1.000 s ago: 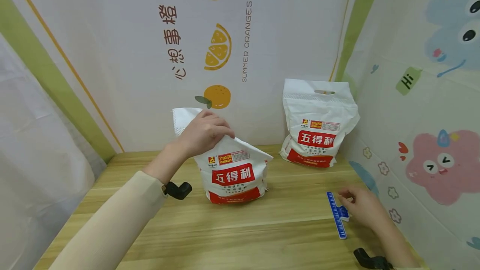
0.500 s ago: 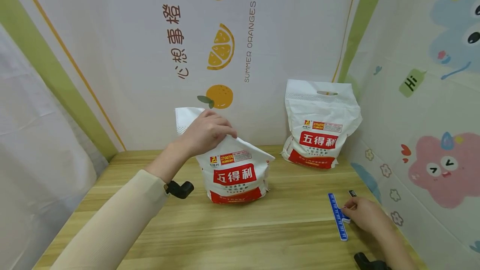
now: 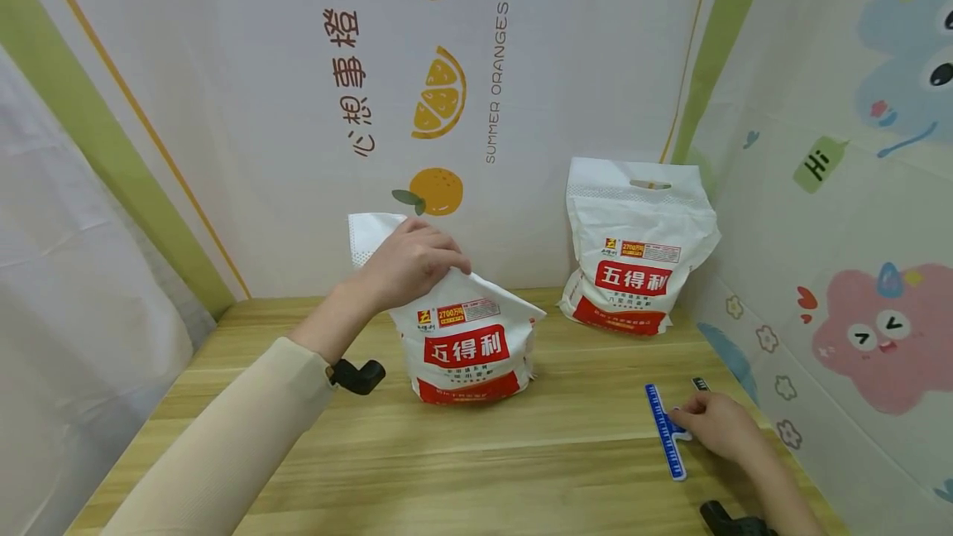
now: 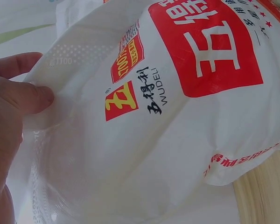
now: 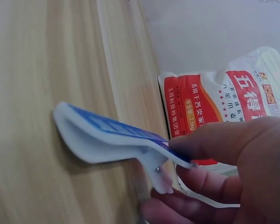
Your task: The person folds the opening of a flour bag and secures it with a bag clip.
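Note:
My left hand (image 3: 417,263) grips the folded-over top of a white flour bag (image 3: 465,346) with red print, which stands on the wooden table. In the left wrist view the thumb (image 4: 37,99) presses on the bag's white upper part (image 4: 79,74). At the right, my right hand (image 3: 718,424) pinches the handle of a blue and white bag clip (image 3: 665,433). The right wrist view shows the thumb (image 5: 196,142) on top of the clip (image 5: 107,133) and fingers below its handle, with the clip's long jaw pointing away from the hand.
A second flour bag (image 3: 633,251) with a cut-out handle stands at the back right of the table (image 3: 447,470). Just beyond my right hand lies a small dark item (image 3: 700,385) with white marks, partly hidden. Printed cloth (image 3: 558,64) hangs behind and along the right side.
My right hand has come down onto the clip's handle and taken hold of it. The clip has shifted slightly left. My left hand keeps its grip on the bag.

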A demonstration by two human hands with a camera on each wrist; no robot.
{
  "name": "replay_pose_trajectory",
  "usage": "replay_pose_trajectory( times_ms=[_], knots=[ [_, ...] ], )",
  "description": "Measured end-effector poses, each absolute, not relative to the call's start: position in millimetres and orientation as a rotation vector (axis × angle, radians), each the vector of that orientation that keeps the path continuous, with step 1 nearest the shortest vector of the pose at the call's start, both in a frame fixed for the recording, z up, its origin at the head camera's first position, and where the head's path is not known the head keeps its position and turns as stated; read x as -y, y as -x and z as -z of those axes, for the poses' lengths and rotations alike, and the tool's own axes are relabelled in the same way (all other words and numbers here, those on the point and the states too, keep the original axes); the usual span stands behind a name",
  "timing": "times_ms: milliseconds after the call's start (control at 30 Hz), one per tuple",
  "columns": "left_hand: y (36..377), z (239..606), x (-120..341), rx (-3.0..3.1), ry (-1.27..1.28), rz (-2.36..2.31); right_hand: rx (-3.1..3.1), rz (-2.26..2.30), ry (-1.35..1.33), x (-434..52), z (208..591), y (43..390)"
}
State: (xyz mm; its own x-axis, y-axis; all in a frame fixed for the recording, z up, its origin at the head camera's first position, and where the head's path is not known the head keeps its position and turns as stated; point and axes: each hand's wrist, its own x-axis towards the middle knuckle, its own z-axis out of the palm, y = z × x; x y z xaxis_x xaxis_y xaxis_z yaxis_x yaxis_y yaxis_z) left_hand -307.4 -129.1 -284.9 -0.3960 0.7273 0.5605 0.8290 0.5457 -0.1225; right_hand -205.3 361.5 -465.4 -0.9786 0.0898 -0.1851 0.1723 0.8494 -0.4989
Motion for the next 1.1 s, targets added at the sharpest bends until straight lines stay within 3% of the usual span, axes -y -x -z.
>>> replay_pose_trajectory(
  times_ms=[533, 1100],
  knots=[
    [308.9, 286.3, 129.3, 2.206, 1.25, 0.242, -2.728, 1.258, -0.304, -359.1, 459.5, 215.2],
    [306.6, 285.1, 129.2, 2.227, 1.24, 0.237, -2.963, 1.23, -0.281, -345.4, 433.9, 209.7]
  ],
)
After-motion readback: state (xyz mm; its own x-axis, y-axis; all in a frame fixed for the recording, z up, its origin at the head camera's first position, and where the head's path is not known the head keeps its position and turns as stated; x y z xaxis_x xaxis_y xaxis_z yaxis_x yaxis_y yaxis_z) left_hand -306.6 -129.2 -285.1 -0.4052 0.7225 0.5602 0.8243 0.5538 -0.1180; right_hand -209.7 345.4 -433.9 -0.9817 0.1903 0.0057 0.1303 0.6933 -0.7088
